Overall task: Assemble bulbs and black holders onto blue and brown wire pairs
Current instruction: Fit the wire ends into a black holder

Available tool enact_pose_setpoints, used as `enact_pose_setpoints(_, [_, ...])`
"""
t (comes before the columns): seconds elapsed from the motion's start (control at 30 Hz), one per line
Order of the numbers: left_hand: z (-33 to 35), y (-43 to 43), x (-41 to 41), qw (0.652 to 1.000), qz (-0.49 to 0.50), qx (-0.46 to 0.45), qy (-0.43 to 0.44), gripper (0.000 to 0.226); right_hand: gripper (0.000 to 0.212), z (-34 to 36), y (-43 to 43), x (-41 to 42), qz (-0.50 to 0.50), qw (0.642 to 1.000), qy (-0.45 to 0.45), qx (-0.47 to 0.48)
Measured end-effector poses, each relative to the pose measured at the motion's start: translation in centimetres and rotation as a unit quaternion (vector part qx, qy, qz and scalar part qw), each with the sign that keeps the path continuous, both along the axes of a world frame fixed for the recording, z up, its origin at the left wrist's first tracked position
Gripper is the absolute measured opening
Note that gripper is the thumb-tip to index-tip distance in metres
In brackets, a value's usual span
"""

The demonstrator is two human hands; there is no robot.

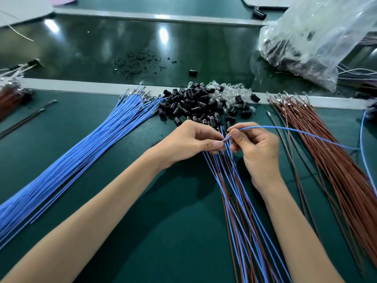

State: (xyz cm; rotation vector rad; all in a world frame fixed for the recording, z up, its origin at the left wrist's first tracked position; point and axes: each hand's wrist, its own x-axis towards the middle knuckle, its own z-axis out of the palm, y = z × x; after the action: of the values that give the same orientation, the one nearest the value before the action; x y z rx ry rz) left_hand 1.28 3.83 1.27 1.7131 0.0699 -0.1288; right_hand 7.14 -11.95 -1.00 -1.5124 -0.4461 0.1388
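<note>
A thick sheaf of blue wires (pixel 85 152) lies fanned across the left of the green surface (pixel 142 201), its metal-tipped ends pointing away toward the far edge. On the right a matching sheaf of brown wires (pixel 326 160) lies spread the same way. Between their tips sits a heap of small black holders (pixel 189 103), with clear bulbs (pixel 224 92) piled just behind and among them. In the middle, a bunch of blue and brown pairs (pixel 240 201) runs toward the near edge, its top gripped in the left hand (pixel 193 139). The right hand (pixel 257 148) pinches a single blue wire (pixel 295 130) that arcs off rightward.
</note>
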Motion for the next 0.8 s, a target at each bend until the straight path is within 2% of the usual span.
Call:
enact_pose_setpoints(0.13, [-0.28,0.22,0.12,1.000,0.009,-0.007,0.003,0.016,0.025,-0.08,0.00,-0.04,-0.016,0.999,-0.029,-0.023])
enact_pose_setpoints(0.27, [-0.71,0.18,0.25,0.999,0.022,-0.047,0.004,0.017,0.027,-0.33,-0.13,0.14,-0.055,0.998,-0.021,-0.018])
enact_pose_setpoints(0.47, [-0.90,0.37,0.35,1.000,0.003,-0.030,0.005,0.020,0.028,-0.58,0.44,-0.42,-0.007,0.998,-0.024,-0.055])
enact_pose_setpoints(0.63, [-0.87,0.30,0.29,0.999,0.008,-0.040,0.010,0.018,0.023,-0.25,0.10,-0.25,-0.010,1.000,0.015,-0.005])
enact_pose_setpoints(0.8, [-0.63,0.42,0.23,1.000,0.001,-0.004,0.015,0.011,0.017,-0.11,0.19,-0.34,-0.001,0.999,0.014,-0.034])
